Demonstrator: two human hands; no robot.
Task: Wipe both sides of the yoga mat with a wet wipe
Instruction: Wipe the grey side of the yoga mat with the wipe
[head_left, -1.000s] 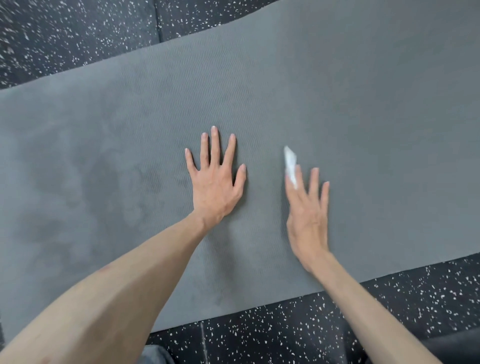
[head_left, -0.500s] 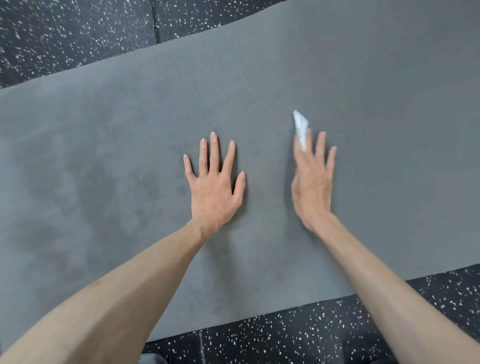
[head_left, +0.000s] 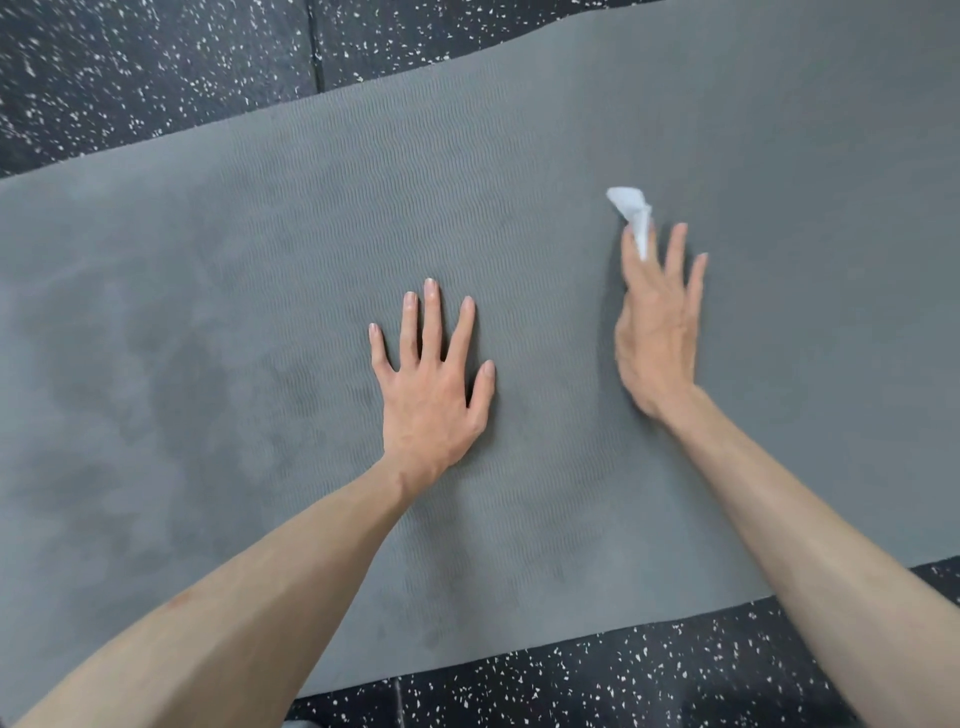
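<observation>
head view: left hand (head_left: 431, 400) fingers (head_left: 432, 317) spread flat, pressing the yoga mat (head_left: 260, 312); right hand (head_left: 657, 338) fingers straight, pinning the wet wipe (head_left: 631, 208) to it. speckled floor (head_left: 130, 78) around.

Grey yoga mat (head_left: 311, 260) flat (damp patches); white wipe (head_left: 631, 205) crumpled on it.

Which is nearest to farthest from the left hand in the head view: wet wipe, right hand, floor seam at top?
From the left hand, pressed flat on the yoga mat:
1. Right hand, just to its right on the mat.
2. Wet wipe, sticking out past the right hand's fingertips, up and right.
3. Floor seam, beyond the mat's far edge, upper left.
</observation>
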